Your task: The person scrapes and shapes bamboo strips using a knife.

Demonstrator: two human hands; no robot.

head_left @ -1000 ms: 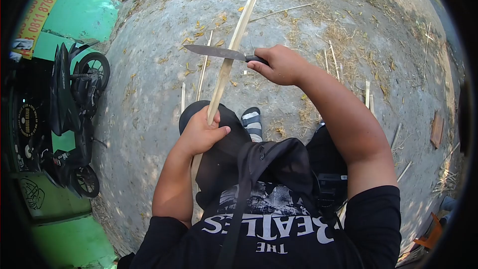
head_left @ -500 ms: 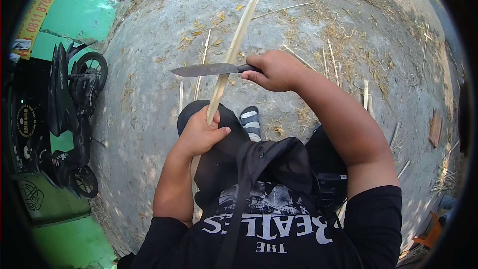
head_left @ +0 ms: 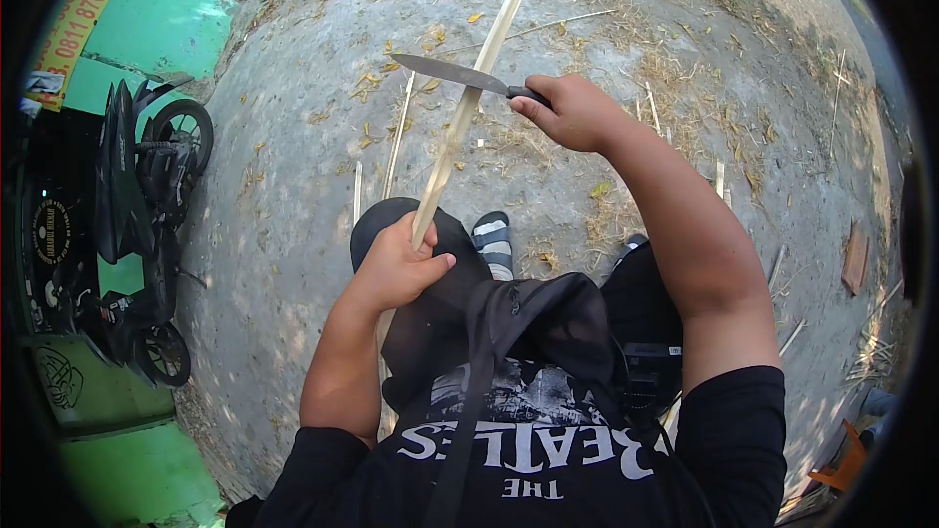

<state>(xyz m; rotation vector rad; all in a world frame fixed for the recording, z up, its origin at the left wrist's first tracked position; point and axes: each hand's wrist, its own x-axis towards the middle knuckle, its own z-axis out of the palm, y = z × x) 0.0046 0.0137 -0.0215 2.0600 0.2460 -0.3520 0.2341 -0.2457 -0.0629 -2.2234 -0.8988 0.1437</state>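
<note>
A long pale wooden strip (head_left: 453, 144) slants up and to the right from beside my thigh. My left hand (head_left: 403, 262) is wrapped round its lower part, above my dark-clad knee. In my right hand (head_left: 562, 110) is the black handle of a knife (head_left: 450, 70). The knife's grey blade points left and lies across the strip, above its middle. Whether the blade cuts into the wood cannot be made out. The strip's lowest end is partly hidden behind my left forearm.
Thin sticks (head_left: 399, 135) and dry leaves are scattered over the grey ground (head_left: 284, 264). A dark motorbike (head_left: 147, 176) stands at the left by a green wall (head_left: 147, 29). A brown wood piece (head_left: 856, 259) lies at the right. My sandalled foot (head_left: 494, 244) is below the strip.
My right hand first drew the knife down along the strip toward me, then moved it back up and to the right. The strip's top end has tilted slightly right. My left hand keeps its hold.
</note>
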